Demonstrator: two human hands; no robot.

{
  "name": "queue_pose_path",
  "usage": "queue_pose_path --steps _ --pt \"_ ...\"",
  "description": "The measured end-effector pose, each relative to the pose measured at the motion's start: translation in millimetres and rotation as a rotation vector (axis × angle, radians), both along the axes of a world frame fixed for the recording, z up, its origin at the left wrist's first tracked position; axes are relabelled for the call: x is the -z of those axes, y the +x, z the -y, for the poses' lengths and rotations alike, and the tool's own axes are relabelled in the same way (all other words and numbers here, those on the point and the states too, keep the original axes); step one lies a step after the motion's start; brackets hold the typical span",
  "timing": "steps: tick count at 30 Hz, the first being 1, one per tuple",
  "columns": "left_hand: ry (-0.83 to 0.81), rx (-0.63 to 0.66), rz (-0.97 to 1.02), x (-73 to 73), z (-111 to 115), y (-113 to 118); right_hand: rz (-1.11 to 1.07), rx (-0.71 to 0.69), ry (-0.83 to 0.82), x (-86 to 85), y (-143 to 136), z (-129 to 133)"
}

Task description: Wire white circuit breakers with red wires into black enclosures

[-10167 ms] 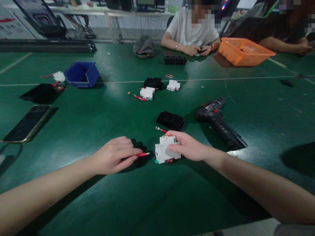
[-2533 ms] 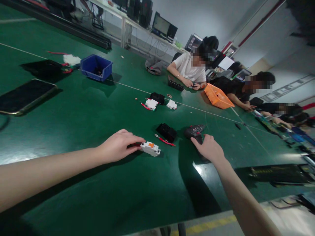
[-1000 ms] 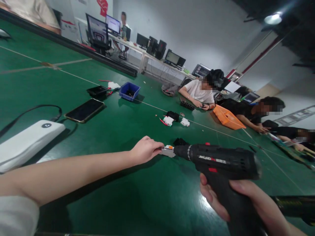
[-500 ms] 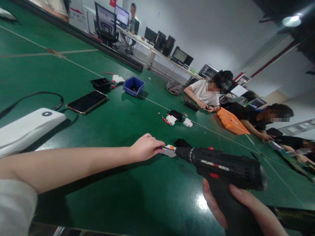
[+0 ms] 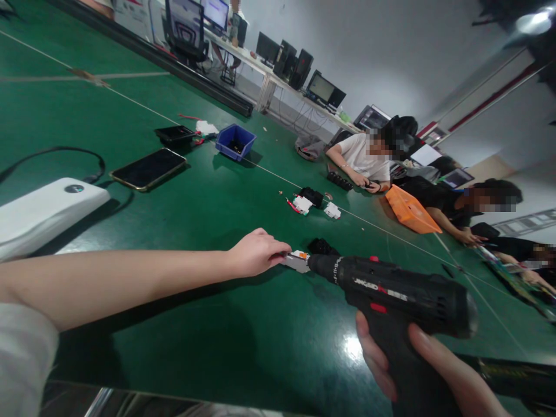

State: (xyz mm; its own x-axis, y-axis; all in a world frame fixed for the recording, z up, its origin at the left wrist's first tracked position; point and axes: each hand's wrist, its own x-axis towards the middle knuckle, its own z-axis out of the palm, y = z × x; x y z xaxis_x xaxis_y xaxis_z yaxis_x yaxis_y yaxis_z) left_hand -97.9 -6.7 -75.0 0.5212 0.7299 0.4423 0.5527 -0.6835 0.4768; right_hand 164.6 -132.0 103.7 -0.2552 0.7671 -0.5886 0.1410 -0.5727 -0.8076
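Note:
My left hand pinches the left end of a small white and grey part with an orange spot, low over the green table. My right hand is wrapped round the handle of a black power drill with red details. The drill's nose points left and meets the right end of the white part; the tip of its bit is hidden. Just behind the nose lies a black piece. Farther back are a white piece with red wire and another white piece.
A phone, a white device with a cable, a black tray and a blue bin stand at the left and back. An orange basket is at the right, near several seated people.
The view has shifted slightly, so the table objects sit a little higher in the picture. Both hands keep their hold, and the drill's nose stays against the white part.

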Motion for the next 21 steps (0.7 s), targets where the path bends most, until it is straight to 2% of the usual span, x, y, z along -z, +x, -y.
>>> queue_pose_path --steps 14,18,21 --pt "0.002 -0.016 -0.021 -2.3 0.8 -1.1 -0.114 0.029 0.004 4.7 4.4 -2.6" --pt "-0.023 0.019 -0.036 -6.5 2.9 -3.1 -0.161 0.178 0.146 -1.2 15.7 0.0" --pt "-0.033 0.009 -0.051 -6.9 2.9 -3.3 -0.032 0.331 0.318 -6.3 38.5 -13.4"
